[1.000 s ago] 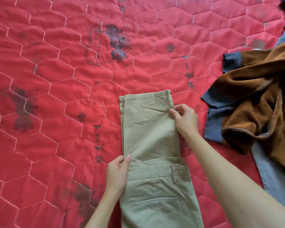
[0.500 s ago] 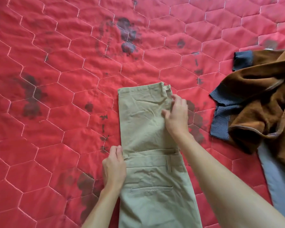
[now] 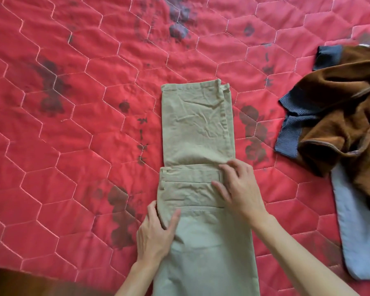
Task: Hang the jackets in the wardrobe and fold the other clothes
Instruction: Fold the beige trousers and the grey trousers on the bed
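The khaki trousers are laid flat on the red quilted bedspread, with the long axis running from 6 o'clock to 12 o'clock. The leg ends are doubled back so that the hems lie at 12 o'clock and the waistband is crossed by the folded layer near the middle of the view.

The left hand is placed at the 9 o'clock edge of the trousers, just below the back pocket; the thumb lies on top of the cloth and the fingers appear curled round the side edge, so a light pinch is judged. The right hand rests flat, fingers spread, on the waistband at the 3 o'clock edge; nothing is enclosed by it.

Both hands sit at the near end of the folded section, and the free length extends from them toward 12 o'clock. The next fold is therefore expected across the long axis.

A brown jacket with blue ribbed cuffs lies crumpled at 3 o'clock, well apart, over a pale blue garment.
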`<control>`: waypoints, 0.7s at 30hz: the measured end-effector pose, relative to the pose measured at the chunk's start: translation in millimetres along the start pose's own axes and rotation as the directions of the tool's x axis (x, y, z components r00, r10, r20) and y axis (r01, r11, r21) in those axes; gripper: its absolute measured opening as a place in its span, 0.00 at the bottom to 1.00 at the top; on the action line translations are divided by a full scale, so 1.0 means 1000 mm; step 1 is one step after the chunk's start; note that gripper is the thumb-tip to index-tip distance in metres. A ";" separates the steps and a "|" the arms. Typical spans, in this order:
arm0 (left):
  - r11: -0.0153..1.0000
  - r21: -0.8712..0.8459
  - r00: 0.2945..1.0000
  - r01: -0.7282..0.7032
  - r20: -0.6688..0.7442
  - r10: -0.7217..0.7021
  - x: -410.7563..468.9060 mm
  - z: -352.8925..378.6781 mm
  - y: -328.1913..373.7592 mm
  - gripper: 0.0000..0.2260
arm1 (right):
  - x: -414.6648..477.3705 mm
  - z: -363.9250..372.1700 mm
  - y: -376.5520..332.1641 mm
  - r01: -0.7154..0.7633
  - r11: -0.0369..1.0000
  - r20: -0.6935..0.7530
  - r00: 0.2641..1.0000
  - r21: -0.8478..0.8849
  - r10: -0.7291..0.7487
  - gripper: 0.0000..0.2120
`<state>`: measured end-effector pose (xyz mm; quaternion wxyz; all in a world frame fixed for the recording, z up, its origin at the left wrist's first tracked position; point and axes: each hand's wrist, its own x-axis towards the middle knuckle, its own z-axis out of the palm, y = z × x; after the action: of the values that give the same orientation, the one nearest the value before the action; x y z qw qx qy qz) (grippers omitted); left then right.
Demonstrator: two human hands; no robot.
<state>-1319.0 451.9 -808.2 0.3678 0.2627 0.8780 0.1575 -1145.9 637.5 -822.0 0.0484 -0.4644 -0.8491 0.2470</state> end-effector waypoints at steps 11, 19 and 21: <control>0.983 -0.101 0.985 0.156 -0.060 -0.163 -0.063 0.017 -0.054 0.19 | -0.012 -0.002 -0.014 -0.297 0.864 -0.108 0.923 0.407 0.368 0.17; 0.973 0.190 0.989 0.129 -0.098 -0.112 -0.096 0.030 -0.048 0.23 | -0.087 0.004 -0.013 -0.638 0.686 0.166 0.763 0.349 0.625 0.21; 0.971 0.198 0.991 0.137 -0.031 -0.133 -0.113 0.033 -0.061 0.26 | -0.130 -0.001 -0.015 -0.702 0.639 0.247 0.710 0.313 0.659 0.19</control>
<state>-1249.4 339.7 -795.8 0.3417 0.2366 0.9084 0.0454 -1083.5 525.3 -795.1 -0.0045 -0.7164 -0.5466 0.4334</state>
